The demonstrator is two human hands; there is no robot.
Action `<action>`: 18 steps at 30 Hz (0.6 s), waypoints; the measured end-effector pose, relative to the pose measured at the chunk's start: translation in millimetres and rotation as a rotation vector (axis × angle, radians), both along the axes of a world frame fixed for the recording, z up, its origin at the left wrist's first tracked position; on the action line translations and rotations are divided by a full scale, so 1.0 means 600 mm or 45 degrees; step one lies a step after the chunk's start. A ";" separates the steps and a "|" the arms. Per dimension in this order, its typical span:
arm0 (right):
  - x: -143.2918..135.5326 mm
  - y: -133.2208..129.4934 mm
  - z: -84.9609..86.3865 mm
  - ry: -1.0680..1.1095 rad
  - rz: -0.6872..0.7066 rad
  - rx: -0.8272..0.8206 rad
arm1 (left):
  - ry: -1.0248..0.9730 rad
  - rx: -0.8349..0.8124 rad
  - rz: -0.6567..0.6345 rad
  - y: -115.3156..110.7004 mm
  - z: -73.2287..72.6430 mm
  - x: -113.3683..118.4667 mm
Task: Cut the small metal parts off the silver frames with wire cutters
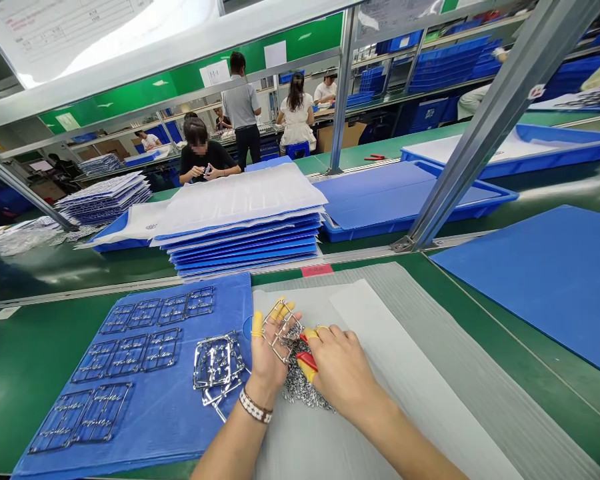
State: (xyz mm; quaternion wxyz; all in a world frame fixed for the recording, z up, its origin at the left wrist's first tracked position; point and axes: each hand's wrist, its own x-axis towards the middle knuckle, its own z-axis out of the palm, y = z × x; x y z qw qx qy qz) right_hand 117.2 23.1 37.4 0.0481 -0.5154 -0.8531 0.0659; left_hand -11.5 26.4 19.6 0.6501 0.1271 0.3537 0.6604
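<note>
My left hand, with yellow covers on its fingertips, holds a square metallic frame with small parts inside it. My right hand is closed on red-handled pliers, whose tip is hidden near the frame's right side. Beneath both hands, a heap of small shiny metal pieces lies on a grey sheet. Just left of my left hand is a pile of similar frames. More frames lie in three rows on a blue sheet.
Behind the work area stands a tall stack of blue and white sheets. Blue trays and a slanted metal post are at the right. A person in black sits across the bench, with other people farther back.
</note>
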 end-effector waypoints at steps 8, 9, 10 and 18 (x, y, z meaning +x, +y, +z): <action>0.000 0.001 0.003 -0.008 0.000 -0.022 | 0.016 -0.022 0.001 -0.002 -0.012 0.001; 0.000 0.001 0.002 -0.005 0.000 -0.022 | 0.017 -0.025 0.002 -0.002 -0.013 0.001; 0.000 0.001 0.002 -0.002 0.000 -0.022 | 0.020 -0.025 0.005 -0.002 -0.013 0.001; 0.001 0.001 -0.003 0.022 0.018 -0.022 | 0.073 0.000 0.054 -0.004 -0.010 0.004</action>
